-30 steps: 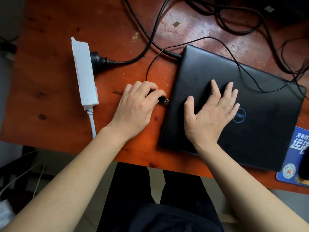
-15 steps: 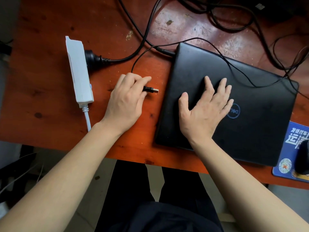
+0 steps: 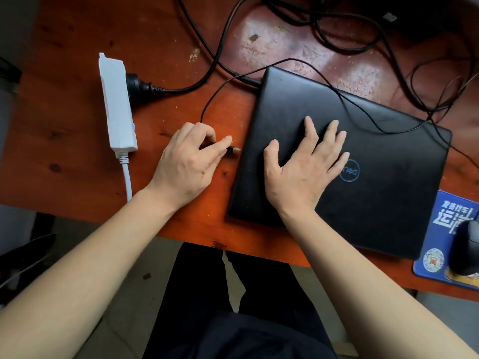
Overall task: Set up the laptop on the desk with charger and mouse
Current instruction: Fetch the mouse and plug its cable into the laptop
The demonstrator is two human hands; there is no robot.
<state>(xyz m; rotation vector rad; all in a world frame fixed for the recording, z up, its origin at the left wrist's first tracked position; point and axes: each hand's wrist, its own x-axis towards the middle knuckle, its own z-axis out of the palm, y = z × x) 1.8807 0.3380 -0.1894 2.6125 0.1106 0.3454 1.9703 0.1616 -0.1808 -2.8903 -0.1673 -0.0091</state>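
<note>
Laptop lies closed near the desk's front edge, right hand flat with fingers spread on the lid — likely bracing it. Left hand pinches the USB plug just beside the laptop's left edge, aimed for insertion. Charger cable meets the far-left corner; mouse sits at the right edge.

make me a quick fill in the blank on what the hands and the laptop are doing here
1. The laptop lid is ____.
2. The left hand pinches a ____ plug beside the laptop's edge.
3. The right hand lies ____ on the lid.
4. The mouse sits on a ____ mouse pad.

Missing words: closed; USB; flat; blue
</note>
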